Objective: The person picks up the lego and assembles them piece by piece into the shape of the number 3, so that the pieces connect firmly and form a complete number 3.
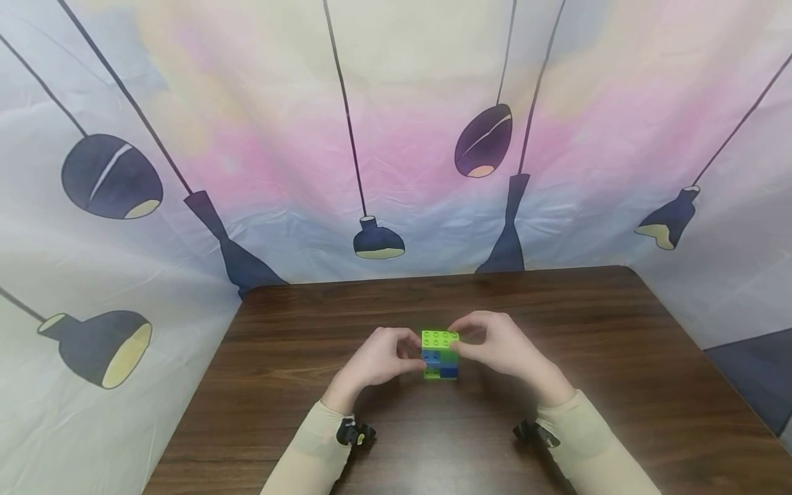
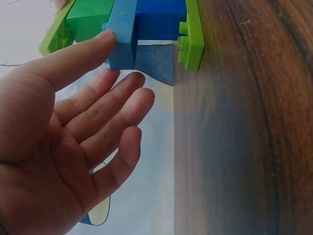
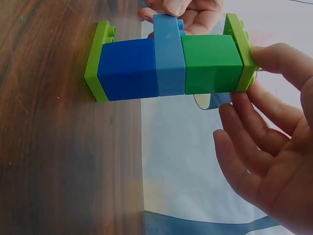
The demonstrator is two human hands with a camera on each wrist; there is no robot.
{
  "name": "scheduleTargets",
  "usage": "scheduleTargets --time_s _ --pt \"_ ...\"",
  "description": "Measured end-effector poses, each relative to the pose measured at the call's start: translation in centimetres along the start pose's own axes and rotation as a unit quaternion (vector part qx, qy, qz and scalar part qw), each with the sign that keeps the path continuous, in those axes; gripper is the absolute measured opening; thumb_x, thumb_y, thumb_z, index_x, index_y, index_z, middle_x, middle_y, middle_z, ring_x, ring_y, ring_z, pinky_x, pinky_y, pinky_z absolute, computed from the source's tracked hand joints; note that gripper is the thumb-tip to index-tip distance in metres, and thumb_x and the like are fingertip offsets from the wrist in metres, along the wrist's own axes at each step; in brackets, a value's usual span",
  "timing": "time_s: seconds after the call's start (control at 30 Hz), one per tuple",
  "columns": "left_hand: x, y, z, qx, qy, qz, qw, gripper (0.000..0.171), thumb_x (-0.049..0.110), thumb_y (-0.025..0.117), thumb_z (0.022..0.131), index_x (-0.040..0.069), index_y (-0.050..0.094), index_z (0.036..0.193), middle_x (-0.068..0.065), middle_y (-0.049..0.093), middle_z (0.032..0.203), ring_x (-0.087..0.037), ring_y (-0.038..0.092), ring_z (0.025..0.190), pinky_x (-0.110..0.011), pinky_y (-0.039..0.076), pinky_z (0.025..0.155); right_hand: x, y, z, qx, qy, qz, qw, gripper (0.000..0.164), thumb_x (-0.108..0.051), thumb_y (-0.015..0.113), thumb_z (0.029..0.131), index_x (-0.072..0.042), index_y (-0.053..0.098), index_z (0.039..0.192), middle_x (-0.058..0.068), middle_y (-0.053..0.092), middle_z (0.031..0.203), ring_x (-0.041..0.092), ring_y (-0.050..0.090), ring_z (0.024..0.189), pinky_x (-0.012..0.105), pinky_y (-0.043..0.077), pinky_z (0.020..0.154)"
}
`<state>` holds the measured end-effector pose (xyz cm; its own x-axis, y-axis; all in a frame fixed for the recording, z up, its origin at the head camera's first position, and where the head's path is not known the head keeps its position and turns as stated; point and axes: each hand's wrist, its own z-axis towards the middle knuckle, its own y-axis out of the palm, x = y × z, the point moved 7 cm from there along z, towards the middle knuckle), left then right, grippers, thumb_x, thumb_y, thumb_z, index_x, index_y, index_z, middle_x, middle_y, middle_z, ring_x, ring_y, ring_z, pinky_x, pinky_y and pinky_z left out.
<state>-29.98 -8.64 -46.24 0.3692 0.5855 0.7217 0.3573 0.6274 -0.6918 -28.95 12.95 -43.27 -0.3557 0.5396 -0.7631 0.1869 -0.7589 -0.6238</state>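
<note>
A tower of toy building bricks stands upright on the table in front of me. At its foot is a lime-green plate [image 3: 94,73], then a dark blue brick [image 3: 128,71], a light blue brick [image 3: 169,61], a green brick [image 3: 212,67] and a studded lime-green top plate [image 1: 436,339]. My left hand [image 1: 382,357] pinches the light blue brick's overhanging end between thumb and fingers. From the other side, my right hand [image 1: 502,346] holds the top plate at its right end by thumb and index finger, the remaining fingers loosely bent below.
The brown wooden table [image 1: 297,412] runs back to a cloth backdrop [image 1: 427,137] printed with hanging lamps, which also closes off the left and right sides. A small dark wrist camera [image 1: 357,433] is strapped to the left sleeve, another wrist camera [image 1: 537,434] to the right.
</note>
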Motion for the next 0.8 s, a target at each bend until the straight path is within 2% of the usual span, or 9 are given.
scheduleTargets --time_s 0.8 --pt "-0.02 0.01 0.04 -0.002 -0.002 0.001 1.0 0.031 0.03 0.089 0.09 0.016 0.076 0.114 0.01 0.073 0.095 -0.013 0.066 0.077 -0.033 0.056 0.067 -1.0 0.08 -0.29 0.009 0.008 -0.06 0.998 0.027 -0.028 0.084 0.093 -0.017 0.08 0.117 -0.005 0.076 0.115 0.021 0.07 0.108 0.051 0.057 0.095"
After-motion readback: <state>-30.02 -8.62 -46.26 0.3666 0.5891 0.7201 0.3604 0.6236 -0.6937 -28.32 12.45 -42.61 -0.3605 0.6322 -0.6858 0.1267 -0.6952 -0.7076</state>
